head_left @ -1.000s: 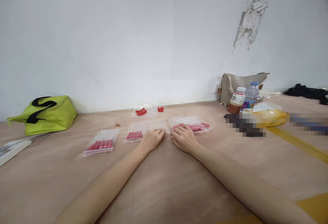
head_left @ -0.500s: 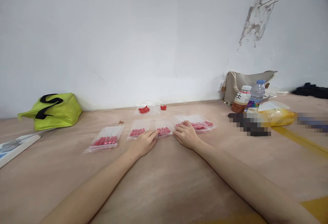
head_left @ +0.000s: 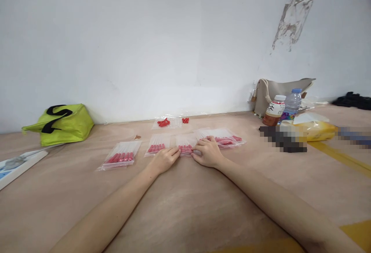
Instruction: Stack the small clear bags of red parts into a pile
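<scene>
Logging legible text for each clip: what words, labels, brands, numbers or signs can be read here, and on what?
Brown drink bottle: large dark characters on a white label, too blurred to read.
Clear water bottle: coloured label, too small to read.
Green bag: black strap, no lettering.
Yellow pack: no readable print.
Printed sheet: a picture, no readable words.
Clear bags of red pieces: no labels visible.
</scene>
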The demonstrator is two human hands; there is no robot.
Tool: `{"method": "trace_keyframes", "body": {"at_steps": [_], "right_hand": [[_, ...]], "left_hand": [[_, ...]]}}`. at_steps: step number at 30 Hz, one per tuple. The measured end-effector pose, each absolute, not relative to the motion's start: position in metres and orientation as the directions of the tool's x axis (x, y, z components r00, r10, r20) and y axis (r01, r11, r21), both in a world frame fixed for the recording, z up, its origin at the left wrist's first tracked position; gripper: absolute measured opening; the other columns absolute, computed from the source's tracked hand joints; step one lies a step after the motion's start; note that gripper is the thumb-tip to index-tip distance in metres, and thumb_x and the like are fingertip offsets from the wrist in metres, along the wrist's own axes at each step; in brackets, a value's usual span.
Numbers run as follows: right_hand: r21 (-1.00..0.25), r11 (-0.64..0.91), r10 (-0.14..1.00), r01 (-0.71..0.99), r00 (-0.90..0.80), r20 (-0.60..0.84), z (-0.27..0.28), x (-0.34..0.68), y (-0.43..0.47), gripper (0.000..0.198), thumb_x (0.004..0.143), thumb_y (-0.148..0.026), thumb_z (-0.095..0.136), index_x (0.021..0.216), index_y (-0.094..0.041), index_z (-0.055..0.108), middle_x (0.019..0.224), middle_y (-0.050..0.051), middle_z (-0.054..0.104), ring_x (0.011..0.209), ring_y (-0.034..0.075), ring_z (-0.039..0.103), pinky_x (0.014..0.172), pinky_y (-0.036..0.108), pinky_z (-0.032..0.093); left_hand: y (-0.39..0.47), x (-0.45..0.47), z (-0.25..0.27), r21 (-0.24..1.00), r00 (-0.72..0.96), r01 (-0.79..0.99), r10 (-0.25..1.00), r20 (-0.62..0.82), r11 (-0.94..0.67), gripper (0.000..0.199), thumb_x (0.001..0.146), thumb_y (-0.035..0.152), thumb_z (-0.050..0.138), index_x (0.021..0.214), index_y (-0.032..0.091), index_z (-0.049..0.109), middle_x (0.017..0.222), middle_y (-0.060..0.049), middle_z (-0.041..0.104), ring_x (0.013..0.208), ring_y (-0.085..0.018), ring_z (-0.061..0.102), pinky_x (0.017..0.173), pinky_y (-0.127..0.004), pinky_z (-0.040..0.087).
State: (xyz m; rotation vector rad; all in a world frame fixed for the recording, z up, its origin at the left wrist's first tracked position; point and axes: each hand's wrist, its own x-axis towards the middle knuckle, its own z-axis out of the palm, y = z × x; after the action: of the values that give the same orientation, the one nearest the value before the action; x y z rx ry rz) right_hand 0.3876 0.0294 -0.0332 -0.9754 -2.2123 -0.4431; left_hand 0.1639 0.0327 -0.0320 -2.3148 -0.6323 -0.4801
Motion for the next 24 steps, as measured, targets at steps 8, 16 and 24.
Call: {"method": "trace_keyframes", "body": {"at_steps": [8,16,24], "right_hand": [[0.141,0.631,0.487,0.763,-0.531,0.693,-0.035,0.379,0.037,0.019,0.079,-0.028,0.050,0.068,-0.020,0.064,0.064,0.001,0.060,0.066,0.012,0.047,0.073,0.033,0.020],[0.155,0.719,0.410,0.677,-0.594,0.692,-0.034,0.389,0.030,0.025,0.076,-0.044,0.052,0.078,-0.021,0.063,0.070,0.001,0.059,0.072,0.012,0.048,0.076,0.032,0.021],[0.324,0.692,0.294,0.645,-0.662,0.690,-0.033,0.366,0.028,0.021,0.082,-0.026,0.044,0.068,-0.018,0.058,0.068,0.001,0.056,0.071,0.012,0.043,0.075,0.033,0.022]], "left_hand": [[0.030,0.164,-0.030,-0.498,0.814,0.559,0.322,0.484,-0.663,0.024,0.087,0.013,0.034,0.082,0.013,0.057,0.078,-0.006,0.060,0.067,-0.013,0.057,0.057,-0.023,0.046],[0.032,0.164,-0.031,-0.509,0.816,0.562,0.335,0.472,-0.652,0.024,0.087,0.014,0.034,0.077,0.013,0.056,0.075,-0.005,0.059,0.064,-0.013,0.056,0.054,-0.023,0.044],[0.031,0.166,-0.029,-0.485,0.808,0.565,0.330,0.487,-0.668,0.026,0.087,0.013,0.034,0.072,0.013,0.055,0.070,-0.004,0.056,0.062,-0.012,0.054,0.054,-0.023,0.042]]}}
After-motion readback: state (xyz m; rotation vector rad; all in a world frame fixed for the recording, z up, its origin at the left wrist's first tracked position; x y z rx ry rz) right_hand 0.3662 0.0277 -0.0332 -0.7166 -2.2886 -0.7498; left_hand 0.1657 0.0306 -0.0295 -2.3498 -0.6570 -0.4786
